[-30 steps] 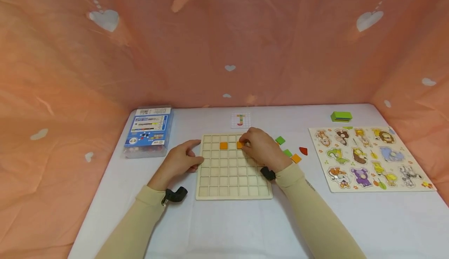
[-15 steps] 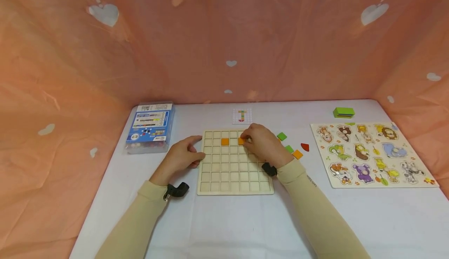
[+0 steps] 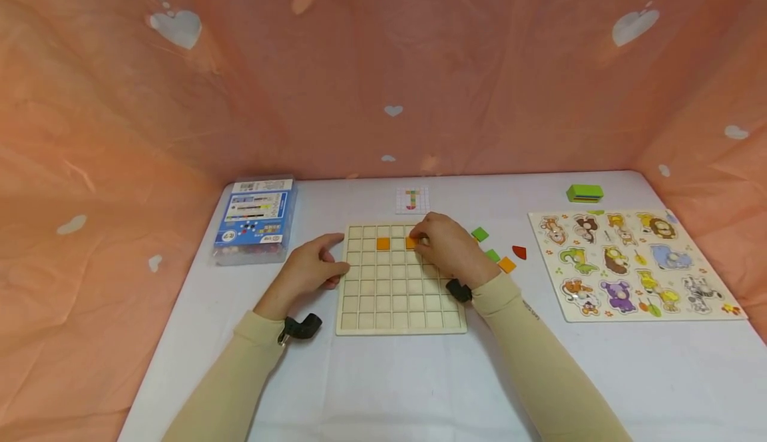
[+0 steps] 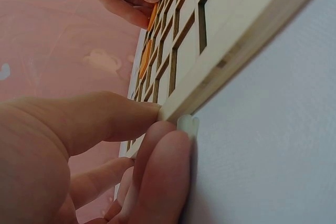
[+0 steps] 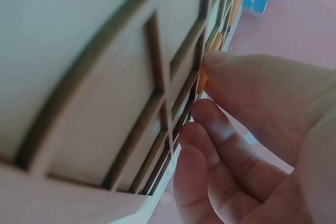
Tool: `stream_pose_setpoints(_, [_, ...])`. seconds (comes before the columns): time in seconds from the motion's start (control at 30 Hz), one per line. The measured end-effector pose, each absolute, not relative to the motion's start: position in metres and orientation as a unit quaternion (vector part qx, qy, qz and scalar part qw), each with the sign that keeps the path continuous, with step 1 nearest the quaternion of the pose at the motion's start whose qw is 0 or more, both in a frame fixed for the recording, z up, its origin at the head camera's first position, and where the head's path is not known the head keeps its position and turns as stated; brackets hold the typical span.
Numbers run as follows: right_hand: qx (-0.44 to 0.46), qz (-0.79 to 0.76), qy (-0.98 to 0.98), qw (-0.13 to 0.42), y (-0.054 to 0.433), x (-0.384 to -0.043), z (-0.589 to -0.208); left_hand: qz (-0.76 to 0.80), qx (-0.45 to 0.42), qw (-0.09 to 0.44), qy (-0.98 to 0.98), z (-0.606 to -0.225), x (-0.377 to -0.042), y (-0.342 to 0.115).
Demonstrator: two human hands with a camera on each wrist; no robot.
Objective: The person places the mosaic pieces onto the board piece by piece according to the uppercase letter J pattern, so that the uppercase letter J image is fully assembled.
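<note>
On the white table lies a pale wooden grid board (image 3: 392, 302) with raised ribs between its square cells. My left hand (image 3: 308, 269) rests at its left side, thumb and index finger touching the rim; in the left wrist view the other fingers curl beside the edge. Near the top of the grid, my right hand (image 3: 449, 245) pinches an orange square tile (image 3: 410, 243) at a cell, partly hidden by the fingers. A second orange tile (image 3: 383, 243) sits in a cell to its left in the same row.
A pattern card (image 3: 412, 200) with a coloured J shape lies behind the board. Right of it are green tiles (image 3: 480, 233), another orange tile and a red curved piece (image 3: 519, 252). An animal puzzle (image 3: 635, 265), a green block stack (image 3: 584, 193) and a clear-and-blue box (image 3: 254, 222) stand farther out.
The head view shifts slightly. Both hands keep their places, the right fingers still on the orange tile and the left hand at the board's edge.
</note>
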State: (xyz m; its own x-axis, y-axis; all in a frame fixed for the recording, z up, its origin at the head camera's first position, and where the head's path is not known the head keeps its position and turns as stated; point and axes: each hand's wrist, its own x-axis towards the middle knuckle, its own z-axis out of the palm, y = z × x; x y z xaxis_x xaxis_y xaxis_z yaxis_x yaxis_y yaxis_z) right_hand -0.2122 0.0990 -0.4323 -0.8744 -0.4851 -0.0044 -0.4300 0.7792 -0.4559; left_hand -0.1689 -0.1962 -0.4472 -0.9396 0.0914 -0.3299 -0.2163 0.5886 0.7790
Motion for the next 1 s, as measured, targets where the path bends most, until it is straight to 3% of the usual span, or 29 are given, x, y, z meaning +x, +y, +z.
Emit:
stream_pose_setpoints(0.2, [-0.23, -0.253, 0.938, 0.064, 0.115, -0.21, -0.429, 0.457, -0.035, 0.17, 0.872, -0.448, -0.17, -0.193])
stream_pose_setpoints(0.67, [-0.11, -0.296, 0.946, 0.071, 0.214, -0.19, -0.418, 0.456, -0.038, 0.173, 0.872, -0.451, -0.166, -0.198])
stream_pose_setpoints(1.0, [-0.092, -0.271, 0.955, 0.076, 0.227, -0.177, -0.423, 0.453, -0.035, 0.175, 0.874, -0.449, -0.169, -0.197])
